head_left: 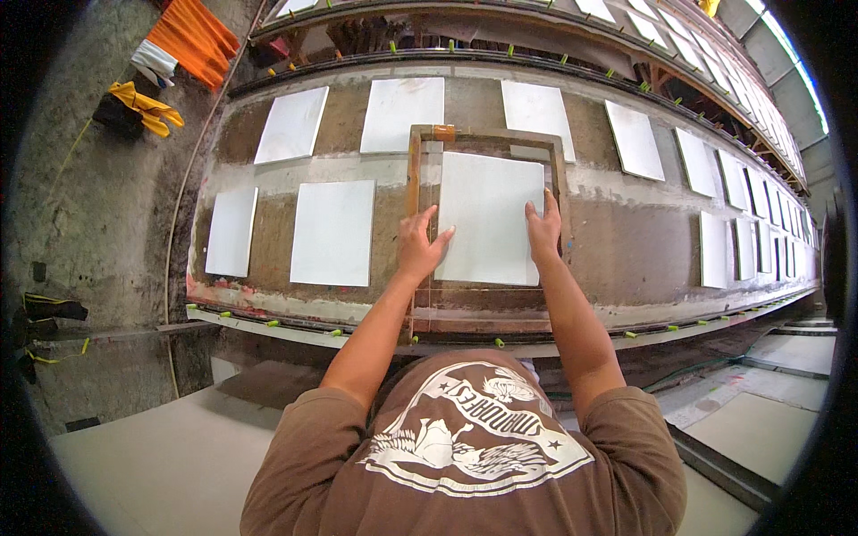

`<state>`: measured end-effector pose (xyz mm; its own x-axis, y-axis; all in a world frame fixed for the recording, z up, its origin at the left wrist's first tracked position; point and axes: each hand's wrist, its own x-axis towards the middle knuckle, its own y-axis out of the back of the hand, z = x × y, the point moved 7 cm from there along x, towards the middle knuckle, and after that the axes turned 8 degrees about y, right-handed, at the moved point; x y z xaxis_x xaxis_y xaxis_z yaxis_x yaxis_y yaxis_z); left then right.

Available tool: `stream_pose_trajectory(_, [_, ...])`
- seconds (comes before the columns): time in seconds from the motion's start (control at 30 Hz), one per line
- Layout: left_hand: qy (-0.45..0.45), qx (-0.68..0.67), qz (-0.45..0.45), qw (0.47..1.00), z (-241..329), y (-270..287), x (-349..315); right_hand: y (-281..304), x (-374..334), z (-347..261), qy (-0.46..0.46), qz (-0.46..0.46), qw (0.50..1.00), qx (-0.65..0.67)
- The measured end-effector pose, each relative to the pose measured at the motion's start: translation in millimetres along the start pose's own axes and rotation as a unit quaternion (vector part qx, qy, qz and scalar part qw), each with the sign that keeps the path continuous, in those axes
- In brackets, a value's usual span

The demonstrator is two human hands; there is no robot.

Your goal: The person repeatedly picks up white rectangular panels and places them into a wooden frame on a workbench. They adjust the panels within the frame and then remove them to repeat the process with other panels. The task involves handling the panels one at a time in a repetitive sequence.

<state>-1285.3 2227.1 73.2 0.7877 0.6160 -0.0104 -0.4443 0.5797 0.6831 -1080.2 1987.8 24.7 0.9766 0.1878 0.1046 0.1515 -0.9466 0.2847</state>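
Note:
A flat white panel (493, 228) lies inside the outline of a brown wooden frame (487, 136) on the long worktable. My left hand (422, 243) is at the panel's left edge, its thumb over the surface and its fingers along the side. At the right edge, my right hand (543, 230) has its thumb on top and its fingers curled by the frame's right bar. Both hands appear to grip the panel by its sides; the fingertips are partly hidden. Whether a clear mesh spans the frame, I cannot tell.
Several white panels (332, 232) lie in two rows along the stained table (626, 259). Green clips (499, 342) dot its front rail. Another panel-covered table (657, 31) stands behind. Orange cloth (190, 40) and a yellow cloth (147, 107) are at the far left.

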Motion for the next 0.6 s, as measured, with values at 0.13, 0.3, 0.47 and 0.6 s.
stream_pose_trajectory(0.13, [-0.001,0.149,0.059,0.987,-35,11,-8,-18,-7,-21,0.002,-0.009,0.997,-0.08])
stream_pose_trajectory(0.3, [0.027,0.15,-0.032,0.988,-59,-5,-10,-24,-11,13,-0.014,-0.004,0.993,-0.119])
stream_pose_trajectory(0.47, [0.009,0.158,-0.025,0.987,-65,-11,-14,-26,-22,16,-0.041,-0.002,0.993,-0.115])
stream_pose_trajectory(0.6, [0.003,0.155,-0.012,0.988,-63,-12,-17,-26,-25,27,-0.045,-0.005,0.992,-0.116])
